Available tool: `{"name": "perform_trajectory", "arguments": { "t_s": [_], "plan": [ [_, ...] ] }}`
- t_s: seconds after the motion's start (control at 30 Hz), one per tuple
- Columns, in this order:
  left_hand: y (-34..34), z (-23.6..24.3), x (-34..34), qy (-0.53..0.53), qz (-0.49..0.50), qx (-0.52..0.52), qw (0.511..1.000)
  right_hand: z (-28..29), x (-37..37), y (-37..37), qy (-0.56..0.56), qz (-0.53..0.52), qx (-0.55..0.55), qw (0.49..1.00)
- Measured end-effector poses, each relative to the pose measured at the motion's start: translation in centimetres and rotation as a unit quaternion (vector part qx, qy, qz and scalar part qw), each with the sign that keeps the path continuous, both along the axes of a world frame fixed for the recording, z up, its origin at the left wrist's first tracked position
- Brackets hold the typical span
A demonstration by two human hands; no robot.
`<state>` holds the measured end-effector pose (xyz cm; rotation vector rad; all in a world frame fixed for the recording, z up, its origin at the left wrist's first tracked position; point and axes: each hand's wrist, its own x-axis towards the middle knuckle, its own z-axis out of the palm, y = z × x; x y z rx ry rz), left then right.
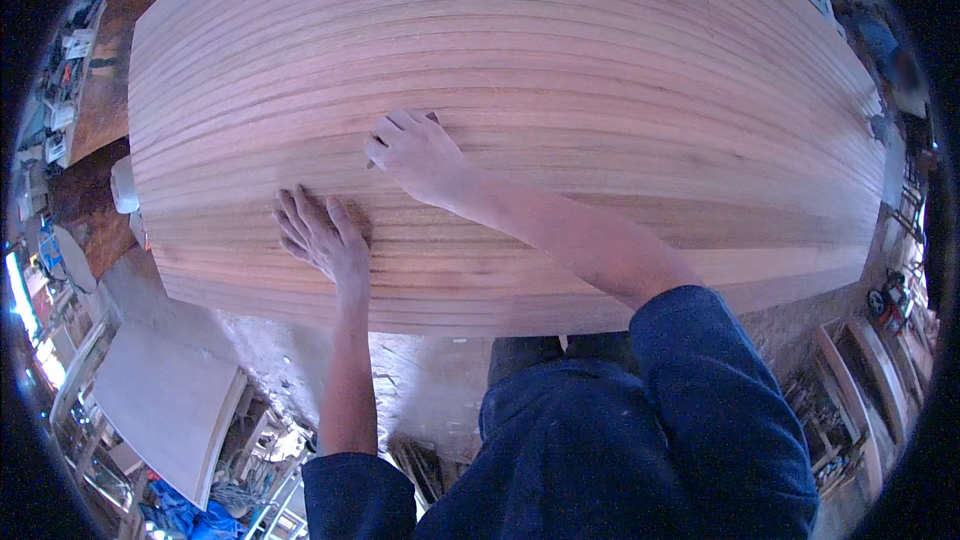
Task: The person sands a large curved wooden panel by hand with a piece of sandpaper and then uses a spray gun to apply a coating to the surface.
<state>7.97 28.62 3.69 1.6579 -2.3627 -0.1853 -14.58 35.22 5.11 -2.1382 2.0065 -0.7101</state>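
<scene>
A wide wooden panel [560, 70] with lengthwise stripes of grain spreads in front of me. My left hand [325, 235] lies on its near left part, palm down with fingers spread, holding nothing. Farther in and to the right, my right hand [415, 155] presses on the wood with its fingers bent. Under it is a thin piece of what looks like sandpaper [432, 117]; only dark edges stick out beside the fingers. Pale dust coats both hands.
At the far left stands a brown wooden bench [120, 50] with small items along it. A pale flat board [165, 400] leans below left, near a blue cloth [195, 515]. Curved wooden pieces [850, 390] stand at lower right. A person [890, 50] is at far right.
</scene>
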Motion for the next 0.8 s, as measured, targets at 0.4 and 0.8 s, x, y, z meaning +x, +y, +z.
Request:
{"name": "perform_trajectory", "arguments": {
  "t_s": [0.4, 0.8],
  "plan": [
    [0.4, 0.3, -0.8, -0.021, 0.005, -0.007, 1.000, -0.3, -6.2, 10.6, 0.066, -0.069, 0.039, 0.995],
    [0.1, -0.4, -0.7, -0.011, -0.005, -0.006, 1.000, 0.7, -1.0, 5.9, -0.100, -0.115, 0.047, 0.987]
  ]
}}
